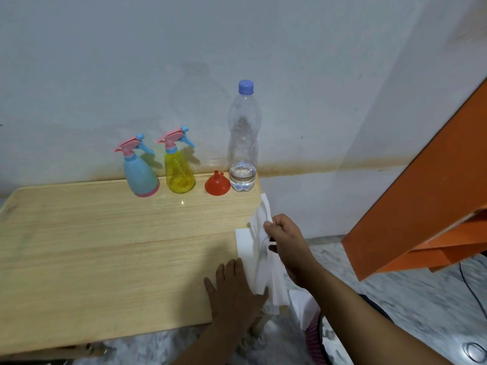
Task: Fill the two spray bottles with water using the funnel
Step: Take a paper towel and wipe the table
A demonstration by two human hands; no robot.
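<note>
A blue spray bottle (141,177) and a yellow spray bottle (180,173), both with pink trigger heads on, stand at the back of the wooden table (92,246). To their right a red funnel (217,183) lies mouth down beside a capped clear water bottle (242,143) holding a little water at the bottom. At the table's right edge my right hand (286,241) pinches a white tissue (263,248) and lifts it. My left hand (233,293) lies flat on the table with its fingers pressing the tissue's lower part.
A white wall rises right behind the bottles. An orange board (421,206) leans at the right above a marbled floor (395,299). A black cable (471,293) runs across the floor at the far right.
</note>
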